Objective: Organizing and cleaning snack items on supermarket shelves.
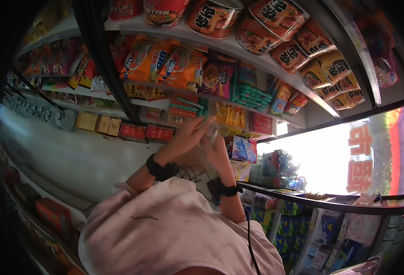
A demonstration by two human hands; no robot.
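Observation:
My left hand (pixel 187 138) and my right hand (pixel 216 153) are raised close together in front of the lower shelf. Both have their fingers closed around a small pale, see-through item (pixel 214 133), too blurred to name. Just beyond the fingertips lie yellow snack packets (pixel 230 114) and stacked green packets (pixel 252 98). A blue-and-white box (pixel 244 149) stands to the right of my right hand. Each wrist wears a black band.
Instant noodle tubs (pixel 214 18) line the upper shelf, with orange noodle bags (pixel 182 66) beneath. Red boxes (pixel 159 133) sit on the floor to the left. A dark upright post (pixel 104 59) divides the shelving. At right are a bright window (pixel 321 151) and a lower shelf of packaged goods (pixel 293 224).

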